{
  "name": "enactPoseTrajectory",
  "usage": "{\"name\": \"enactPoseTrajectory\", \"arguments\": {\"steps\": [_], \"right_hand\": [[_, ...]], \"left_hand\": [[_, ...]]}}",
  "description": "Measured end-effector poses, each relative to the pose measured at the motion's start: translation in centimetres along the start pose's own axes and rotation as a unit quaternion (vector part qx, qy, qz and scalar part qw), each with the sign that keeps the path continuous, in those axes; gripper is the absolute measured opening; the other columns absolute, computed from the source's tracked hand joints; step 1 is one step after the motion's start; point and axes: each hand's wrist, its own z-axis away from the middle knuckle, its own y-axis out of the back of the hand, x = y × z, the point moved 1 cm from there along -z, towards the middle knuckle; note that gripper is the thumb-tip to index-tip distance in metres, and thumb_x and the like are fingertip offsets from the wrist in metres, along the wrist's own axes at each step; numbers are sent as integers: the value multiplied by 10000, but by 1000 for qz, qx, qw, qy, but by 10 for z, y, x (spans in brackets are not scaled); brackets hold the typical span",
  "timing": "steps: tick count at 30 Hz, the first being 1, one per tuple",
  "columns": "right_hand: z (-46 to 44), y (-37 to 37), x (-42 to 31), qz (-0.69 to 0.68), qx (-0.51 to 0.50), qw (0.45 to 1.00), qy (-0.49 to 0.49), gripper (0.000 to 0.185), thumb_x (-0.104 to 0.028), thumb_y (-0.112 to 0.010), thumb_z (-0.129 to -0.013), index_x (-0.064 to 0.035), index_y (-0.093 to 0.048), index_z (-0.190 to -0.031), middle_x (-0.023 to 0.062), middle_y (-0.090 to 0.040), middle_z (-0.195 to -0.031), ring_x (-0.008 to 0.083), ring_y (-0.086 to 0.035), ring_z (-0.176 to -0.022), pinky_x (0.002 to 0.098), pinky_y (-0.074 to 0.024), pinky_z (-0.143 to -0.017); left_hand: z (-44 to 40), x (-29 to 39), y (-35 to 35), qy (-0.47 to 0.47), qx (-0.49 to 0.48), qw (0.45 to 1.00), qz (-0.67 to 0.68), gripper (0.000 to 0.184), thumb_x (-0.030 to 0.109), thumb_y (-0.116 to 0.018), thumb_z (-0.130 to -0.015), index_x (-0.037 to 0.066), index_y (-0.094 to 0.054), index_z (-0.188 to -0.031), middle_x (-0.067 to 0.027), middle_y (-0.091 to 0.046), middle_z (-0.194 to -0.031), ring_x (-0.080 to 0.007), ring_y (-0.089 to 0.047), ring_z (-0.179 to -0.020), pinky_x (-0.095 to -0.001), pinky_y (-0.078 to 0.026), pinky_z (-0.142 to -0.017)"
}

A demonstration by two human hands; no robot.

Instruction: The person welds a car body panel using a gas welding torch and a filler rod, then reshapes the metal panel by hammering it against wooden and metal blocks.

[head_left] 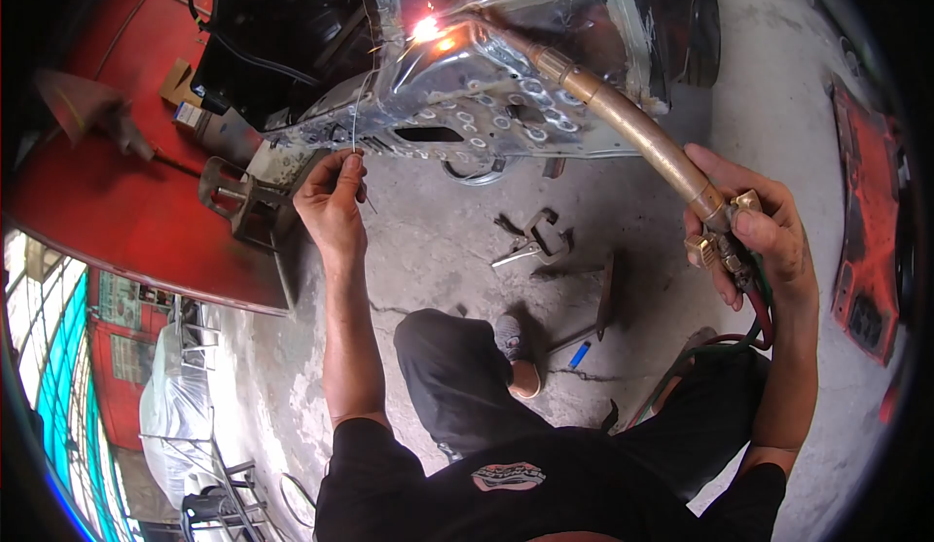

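Note:
Pinched between the fingers of my left hand (334,192) is a thin metal rod (356,119), which points up toward the metal panel. My right hand (764,226) is wrapped round the valve end of a brass torch (642,133). The torch tip lies by the upper left of the bare metal car panel (438,109), where a bright glow (426,30) with sparks shows. Red and green hoses (764,318) run down from the torch past my right wrist. Glare hides the exact spot where tip, rod and metal come together.
A red panel (126,201) spans the left, with a metal bracket (238,197) at its edge. Locking pliers (533,240), a blue object (580,354) and metal bars (605,294) lie on the concrete floor. Another red panel (866,240) stands far right.

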Motion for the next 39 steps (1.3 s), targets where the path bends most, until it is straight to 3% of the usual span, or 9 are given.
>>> {"name": "enactPoseTrajectory", "arguments": {"steps": [20,23,29,39], "right_hand": [[0,-2,-1,9,5,1000,-6,766,-337,-654,-843,81,-436,-1447,157,-634,-890,173,-603,-476,265,-491,-370],[1,-2,-2,10,7,1000,-11,767,-337,-659,-841,80,-438,-1447,157,-635,-891,171,-602,-471,266,-491,-371],[1,-1,-1,7,1,1000,-11,772,-341,-668,-838,81,-441,-1444,156,-637,-889,170,-591,-447,266,-488,-368],[0,-1,-1,9,6,1000,-7,764,-338,-664,-836,84,-451,-1437,151,-635,-886,165,-583,-438,262,-477,-360]], "left_hand": [[-1,0,-2,5,0,1000,-5,164,68,-704,-926,-58,-712,-1031,-58,-697,-873,-77,-544,-670,-223,-409,-567],[-1,2,-5,-8,8,1000,-4,168,89,-713,-928,-60,-721,-1007,-43,-660,-786,-63,-516,-610,-200,-385,-538],[-1,1,-3,8,4,1000,-3,162,63,-709,-922,-62,-710,-1025,-63,-699,-873,-76,-541,-663,-221,-407,-559],[-1,1,-2,9,2,1000,-9,175,73,-705,-928,-66,-707,-1034,-60,-694,-864,-76,-541,-662,-222,-410,-562]]}}
